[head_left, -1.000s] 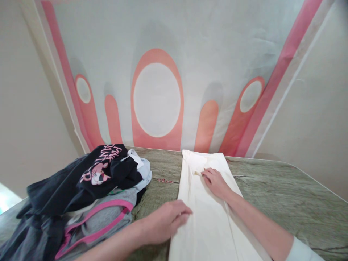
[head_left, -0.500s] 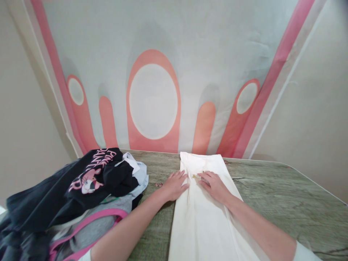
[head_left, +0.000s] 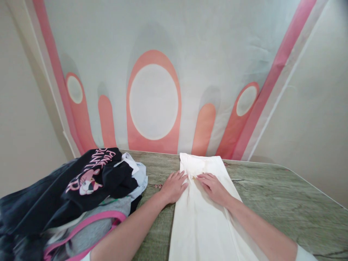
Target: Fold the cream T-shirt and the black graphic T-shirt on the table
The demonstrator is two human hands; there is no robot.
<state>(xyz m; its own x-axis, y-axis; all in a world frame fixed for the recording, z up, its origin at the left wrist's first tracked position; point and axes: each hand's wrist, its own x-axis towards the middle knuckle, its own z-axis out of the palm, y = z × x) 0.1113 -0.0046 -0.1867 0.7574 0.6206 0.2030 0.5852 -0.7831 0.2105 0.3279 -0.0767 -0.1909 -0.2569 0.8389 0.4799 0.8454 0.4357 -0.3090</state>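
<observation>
Wood-grain table (head_left: 272,203), cream garment (head_left: 201,224) laid long & flat, left hand (head_left: 174,186) + right hand (head_left: 214,186) pressing flat, fingers spread.

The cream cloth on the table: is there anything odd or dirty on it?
Yes. The cream cloth has a small yellowish mark near its far end, between the left hand and right hand. It looks like a stain.

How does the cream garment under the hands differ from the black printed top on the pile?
The cream garment lies flat and smoothed in a long strip; the black printed top is crumpled on a heap of clothes. The cream garment is plain, the black top carries pink lettering and a cartoon figure. The left hand and right hand press on the cream garment; neither touches the black top. Both sit on the wood-grain table.
</observation>
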